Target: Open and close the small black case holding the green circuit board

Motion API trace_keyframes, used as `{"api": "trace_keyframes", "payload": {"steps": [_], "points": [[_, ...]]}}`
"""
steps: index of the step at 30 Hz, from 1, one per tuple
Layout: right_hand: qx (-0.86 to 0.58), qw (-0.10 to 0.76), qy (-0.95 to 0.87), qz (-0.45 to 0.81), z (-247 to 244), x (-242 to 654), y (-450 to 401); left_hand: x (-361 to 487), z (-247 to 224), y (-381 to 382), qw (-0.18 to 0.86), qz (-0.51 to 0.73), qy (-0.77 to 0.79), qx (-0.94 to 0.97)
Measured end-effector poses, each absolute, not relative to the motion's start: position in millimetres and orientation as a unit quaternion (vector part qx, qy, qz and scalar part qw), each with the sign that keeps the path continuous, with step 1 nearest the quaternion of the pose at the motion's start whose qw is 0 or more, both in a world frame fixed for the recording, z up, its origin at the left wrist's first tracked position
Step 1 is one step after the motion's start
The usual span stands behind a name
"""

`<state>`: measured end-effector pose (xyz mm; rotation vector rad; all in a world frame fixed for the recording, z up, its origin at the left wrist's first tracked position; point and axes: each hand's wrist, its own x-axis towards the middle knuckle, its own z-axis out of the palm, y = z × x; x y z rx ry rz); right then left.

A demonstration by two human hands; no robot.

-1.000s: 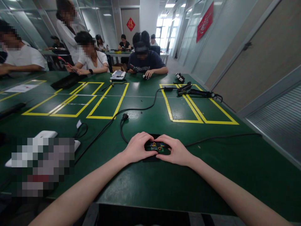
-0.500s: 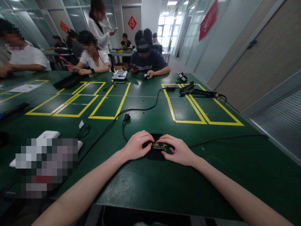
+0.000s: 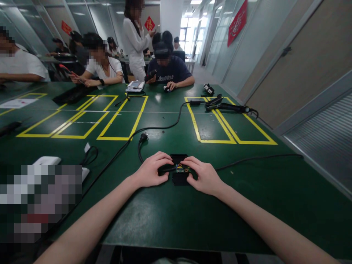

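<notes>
A small green circuit board point(image 3: 180, 169) with copper-coloured rings lies between my hands, over an opened black plastic case point(image 3: 179, 179). My left hand point(image 3: 151, 169) is at the board's left side. Its thumb and fingers are spread around the black cable end there, with a gap between them. My right hand point(image 3: 205, 174) has its fingers curled around the right end of the board, partly hiding it. Black cable point(image 3: 255, 159) runs out to the right from behind that hand. Another cable ends in a black plug point(image 3: 143, 137) beyond my left hand.
Yellow tape rectangles point(image 3: 217, 141) mark the green table. A black tool with a cord point(image 3: 228, 106) lies at the far right, beside a small white-and-black part point(image 3: 208, 89). White devices point(image 3: 46, 160), partly blurred out, sit at the left. Several people work across the table.
My left thumb has drawn back from the board and the left fingers have parted. The right hand stays at the board's right end. The whole view has shifted slightly.
</notes>
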<state>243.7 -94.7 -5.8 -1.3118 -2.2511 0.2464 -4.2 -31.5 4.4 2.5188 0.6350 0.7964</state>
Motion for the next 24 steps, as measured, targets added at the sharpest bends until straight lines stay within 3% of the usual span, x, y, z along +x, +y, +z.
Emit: {"api": "trace_keyframes", "payload": {"steps": [17, 24], "points": [[-0.548, 0.211, -0.807, 0.065, -7.1, 230.6, -98.7, -5.1, 0.4, -30.8, 0.199, 0.254, 0.269, 0.907], [-0.540, 0.273, -0.791, 0.087, -7.0, 237.0, -96.1, -4.8, 2.1, -28.4, 0.148, 0.207, 0.295, 0.921]]}}
